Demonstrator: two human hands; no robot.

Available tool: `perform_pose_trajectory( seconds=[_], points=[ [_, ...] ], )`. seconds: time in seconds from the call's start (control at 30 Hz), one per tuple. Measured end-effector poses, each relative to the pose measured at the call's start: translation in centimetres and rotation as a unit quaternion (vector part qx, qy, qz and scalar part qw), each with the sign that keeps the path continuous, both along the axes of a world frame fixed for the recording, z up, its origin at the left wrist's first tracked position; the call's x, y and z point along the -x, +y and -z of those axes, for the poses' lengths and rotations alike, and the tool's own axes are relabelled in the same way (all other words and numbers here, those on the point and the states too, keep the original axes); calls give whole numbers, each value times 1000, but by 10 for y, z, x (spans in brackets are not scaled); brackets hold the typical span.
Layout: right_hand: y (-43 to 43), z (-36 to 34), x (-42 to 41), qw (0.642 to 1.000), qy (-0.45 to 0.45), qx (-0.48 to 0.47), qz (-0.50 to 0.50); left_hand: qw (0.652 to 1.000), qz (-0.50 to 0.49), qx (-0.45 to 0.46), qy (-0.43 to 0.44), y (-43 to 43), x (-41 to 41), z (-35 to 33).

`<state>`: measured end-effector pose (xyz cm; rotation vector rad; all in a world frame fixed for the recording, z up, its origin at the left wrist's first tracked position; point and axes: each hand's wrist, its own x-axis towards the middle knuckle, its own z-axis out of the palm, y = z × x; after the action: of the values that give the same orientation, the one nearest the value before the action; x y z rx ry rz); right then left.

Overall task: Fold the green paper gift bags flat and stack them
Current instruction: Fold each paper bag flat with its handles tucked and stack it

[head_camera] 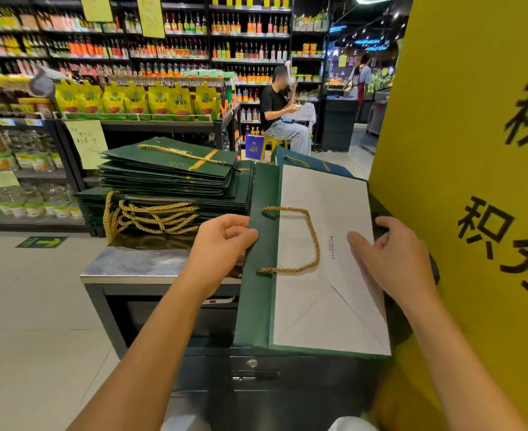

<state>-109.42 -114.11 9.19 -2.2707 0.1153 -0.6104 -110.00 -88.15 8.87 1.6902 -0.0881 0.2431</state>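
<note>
A green paper bag is held flattened over the near right end of a steel counter, white inner face up, gold rope handle across it. The left hand grips its green left edge; the right hand clasps its right edge. A stack of folded green bags sits at the counter's far side.

Large black 积 on the yellow board at my right, yellow arrow on the green floor sticker
</note>
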Motion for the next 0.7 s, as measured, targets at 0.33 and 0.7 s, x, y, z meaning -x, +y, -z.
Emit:
perform_pose_trajectory(
  seconds=[0.33, 0.7],
  points=[
    [-4, -28, 23, 981, 11, -189, -42, 993, -13, 105, 59, -3, 11, -19],
    [-17, -112, 48, 905, -251, -311, -148, 979, 5, 126, -161, 1, 20, -92]
  ],
)
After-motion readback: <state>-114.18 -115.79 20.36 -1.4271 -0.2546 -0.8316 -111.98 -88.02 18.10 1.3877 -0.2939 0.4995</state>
